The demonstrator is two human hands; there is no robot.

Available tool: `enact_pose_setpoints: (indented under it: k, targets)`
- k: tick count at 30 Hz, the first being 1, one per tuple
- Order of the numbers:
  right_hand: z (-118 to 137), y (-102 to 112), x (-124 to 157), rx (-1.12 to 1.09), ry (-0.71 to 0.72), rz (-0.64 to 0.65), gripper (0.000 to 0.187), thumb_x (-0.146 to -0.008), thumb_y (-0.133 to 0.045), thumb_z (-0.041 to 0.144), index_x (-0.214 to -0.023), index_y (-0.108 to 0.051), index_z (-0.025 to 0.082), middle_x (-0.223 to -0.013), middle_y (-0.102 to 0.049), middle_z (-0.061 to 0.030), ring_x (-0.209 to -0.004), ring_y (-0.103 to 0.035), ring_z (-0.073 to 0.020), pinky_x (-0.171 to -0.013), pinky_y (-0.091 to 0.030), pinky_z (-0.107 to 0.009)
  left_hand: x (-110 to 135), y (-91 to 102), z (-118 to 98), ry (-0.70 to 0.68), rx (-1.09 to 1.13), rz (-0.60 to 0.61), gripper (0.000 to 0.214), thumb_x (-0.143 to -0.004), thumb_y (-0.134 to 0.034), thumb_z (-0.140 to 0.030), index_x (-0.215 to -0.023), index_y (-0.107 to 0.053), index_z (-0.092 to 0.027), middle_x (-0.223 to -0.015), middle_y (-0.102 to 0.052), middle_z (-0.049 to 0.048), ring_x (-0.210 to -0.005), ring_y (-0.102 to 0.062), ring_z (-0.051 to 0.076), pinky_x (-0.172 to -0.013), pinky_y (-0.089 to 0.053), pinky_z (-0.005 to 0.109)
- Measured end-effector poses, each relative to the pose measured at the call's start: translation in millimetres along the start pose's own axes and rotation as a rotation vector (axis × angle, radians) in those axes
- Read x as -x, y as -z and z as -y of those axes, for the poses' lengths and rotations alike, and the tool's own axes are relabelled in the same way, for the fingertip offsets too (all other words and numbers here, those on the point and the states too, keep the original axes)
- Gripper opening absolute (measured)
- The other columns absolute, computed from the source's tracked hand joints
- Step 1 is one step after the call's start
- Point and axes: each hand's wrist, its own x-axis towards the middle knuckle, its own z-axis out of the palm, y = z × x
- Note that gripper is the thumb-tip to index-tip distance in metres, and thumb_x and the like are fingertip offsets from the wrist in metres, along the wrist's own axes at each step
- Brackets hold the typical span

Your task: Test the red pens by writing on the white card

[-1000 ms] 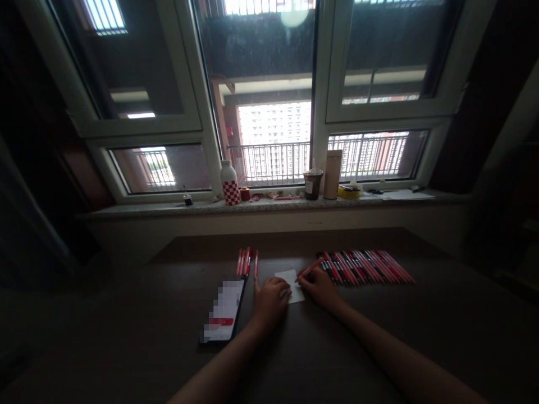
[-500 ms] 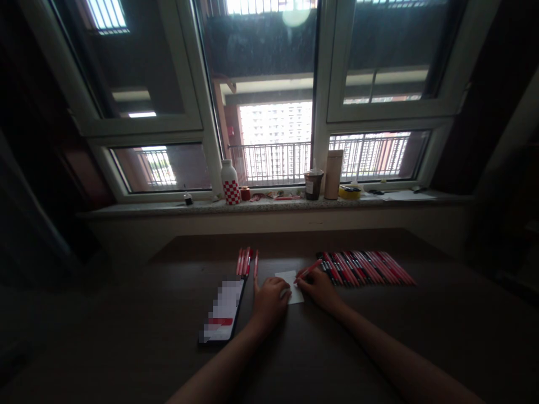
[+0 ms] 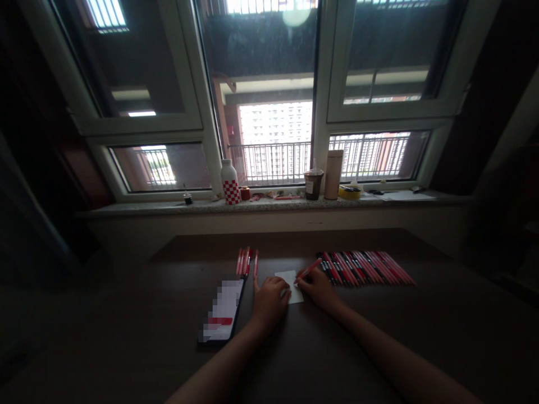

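Note:
My right hand (image 3: 319,288) is closed round a pink pen (image 3: 312,267), whose lower end meets a small white sheet of paper (image 3: 296,296). My left hand (image 3: 272,298) lies over the left part of that sheet, fingers bent but apart, gripping nothing. Its outer finger reaches up to the lower end of a single pink pen (image 3: 256,262) lying on the table. Just left of that pen is a small group of pink and red pens (image 3: 243,261). Whether the paper bears any marks is too small to tell.
A phone (image 3: 223,308) with a lit screen lies left of my left hand. A long row of pink, red and black pens (image 3: 364,268) is beyond my right hand. On the windowsill stand a checkered bottle (image 3: 231,188), a drink cup (image 3: 313,185) and a tall tan container (image 3: 334,174).

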Motion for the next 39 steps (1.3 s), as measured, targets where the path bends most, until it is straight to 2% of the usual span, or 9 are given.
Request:
enact_pose_setpoints:
  k: [17,27,39]
  targets:
    - [-6.6,-3.4,-1.1,-0.018,-0.002,-0.03,0.011,-0.074,-0.057,0.022,-0.076,-0.066,0.016,-0.075,-0.066,-0.0042,-0.073,-0.062,-0.019,-0.069,-0.046,-0.029,0.2,0.6,0.1,0.01,0.025,0.004,0.015,-0.084,-0.054,-0.028,-0.09,-0.068,-0.026,-0.106,-0.069,0.0027,-0.107,-0.056,0.021,-0.112,-0.01,0.056]
    - [-5.7,-2.7,-0.4,0.001,-0.03,-0.05,0.009,-0.073,-0.058,0.021,-0.074,-0.065,0.016,-0.074,-0.064,-0.004,-0.072,-0.06,-0.0183,-0.066,-0.044,-0.027,0.3,-0.2,0.6,0.014,0.009,0.006,0.016,-0.084,-0.054,-0.028,-0.091,-0.069,-0.026,-0.107,-0.068,0.0038,-0.108,-0.056,0.021,-0.113,-0.013,0.052]
    - [-3.2,-0.1,-0.2,0.047,-0.043,-0.07,0.008,-0.073,-0.058,0.021,-0.072,-0.065,0.016,-0.071,-0.063,-0.0034,-0.069,-0.058,-0.0174,-0.063,-0.042,-0.026,0.3,0.1,0.2,0.019,0.021,0.007,0.017,-0.084,-0.054,-0.029,-0.092,-0.069,-0.026,-0.107,-0.069,0.0033,-0.109,-0.055,0.022,-0.113,-0.012,0.053]
